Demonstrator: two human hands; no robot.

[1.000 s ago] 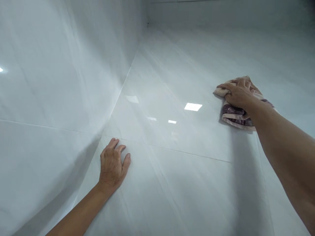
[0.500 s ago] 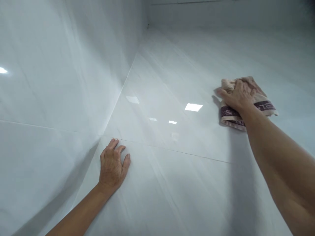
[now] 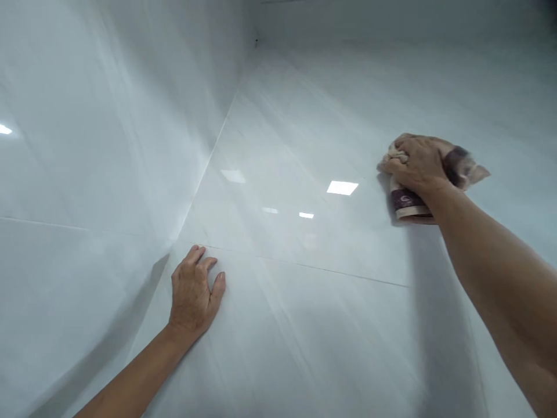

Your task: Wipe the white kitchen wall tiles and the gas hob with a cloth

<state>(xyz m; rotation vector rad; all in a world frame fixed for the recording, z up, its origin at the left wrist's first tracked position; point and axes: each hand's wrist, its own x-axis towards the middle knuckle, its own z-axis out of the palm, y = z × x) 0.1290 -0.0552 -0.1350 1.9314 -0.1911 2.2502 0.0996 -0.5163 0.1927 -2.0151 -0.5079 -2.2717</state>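
Observation:
Bunched under my right hand is a beige and purple towel with light lettering on its dark band. The fingers curl into the cloth, and its right end sticks out, slightly blurred. Behind it is the glossy white tiled wall; part of the towel is hidden by the hand and wrist. My left hand rests on the same wall near the corner, below a thin horizontal joint. Its thumb and fingers are apart, slightly bent, and hold nothing.
A second glossy wall meets this one at a corner on the left. Thin joints run between the tiles. Bright light reflections show on the surface. At the top is a darker grey band.
My right hand has gone from lying fairly flat on the spread towel to gripping it, and the towel is now crumpled with its right end lifted. My left hand stays on the wall.

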